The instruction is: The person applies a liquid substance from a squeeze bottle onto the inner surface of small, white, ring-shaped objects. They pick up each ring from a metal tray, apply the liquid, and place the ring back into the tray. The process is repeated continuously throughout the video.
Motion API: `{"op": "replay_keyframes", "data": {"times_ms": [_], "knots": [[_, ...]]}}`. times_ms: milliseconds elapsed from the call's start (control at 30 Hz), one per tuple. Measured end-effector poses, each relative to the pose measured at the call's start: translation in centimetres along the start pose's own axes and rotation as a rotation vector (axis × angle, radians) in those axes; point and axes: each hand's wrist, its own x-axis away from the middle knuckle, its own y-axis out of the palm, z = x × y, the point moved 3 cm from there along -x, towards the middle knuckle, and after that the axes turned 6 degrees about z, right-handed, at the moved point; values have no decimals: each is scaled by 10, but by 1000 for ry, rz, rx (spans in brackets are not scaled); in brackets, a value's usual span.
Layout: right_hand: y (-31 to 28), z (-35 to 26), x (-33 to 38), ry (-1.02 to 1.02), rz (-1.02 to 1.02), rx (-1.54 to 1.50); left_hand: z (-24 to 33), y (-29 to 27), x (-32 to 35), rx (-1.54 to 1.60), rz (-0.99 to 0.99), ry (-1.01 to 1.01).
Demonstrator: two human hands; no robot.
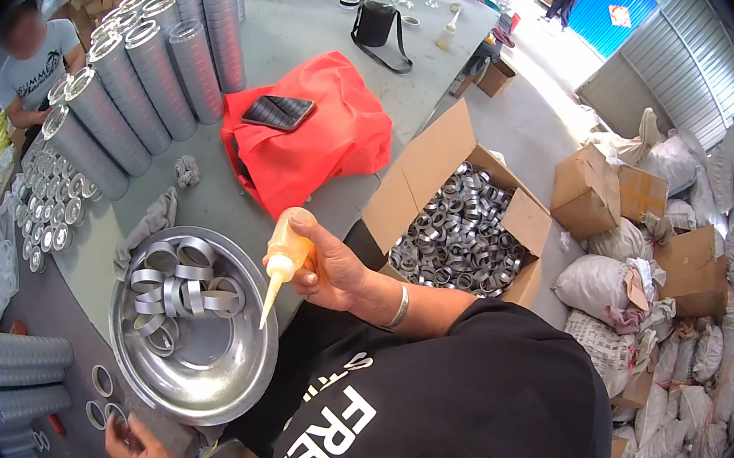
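My right hand (328,267) is wrapped around a squeeze bottle (289,242) of yellowish liquid, its long nozzle tilted down over the basin's rim. Below it a round metal basin (247,367) holds several silver metal rings (194,252) piled toward its far side. Left of the basin, my left hand (145,453) has bent fingers, with the tips at the lower edge of a thin metal ring (114,411). Two similar rings, an upper one (102,380) and a lower one (94,415), are just beyond those fingertips.
An open carton (530,288) full of metal rings stands right of the table (309,20). On the table are a red cloth bag (335,134), a phone (279,111), tall ring stacks (117,103) and a black pouch (375,24). Sacks (595,284) fill the right side. A person (36,62) is at far left.
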Motion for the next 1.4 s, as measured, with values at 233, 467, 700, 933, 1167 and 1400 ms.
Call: {"op": "replay_keyframes", "data": {"times_ms": [233,467,700,933,1167,1400], "knots": [[3,-2,4,-24,-70,-13,134,128,31,-50,-543,576],[-15,-15,12,-63,-11,-68,146,154,37,-75,-695,488],[-22,-10,2,-1,-52,-71,102,123,23,285,-792,-71],[-27,-2,0,22,-149,-87,78,96,18,-110,-748,228],[-20,1,-6,77,-170,-51,90,83,35,-116,-753,319],[-18,3,-8,84,-176,-22,80,98,31,-145,-695,344]]}}
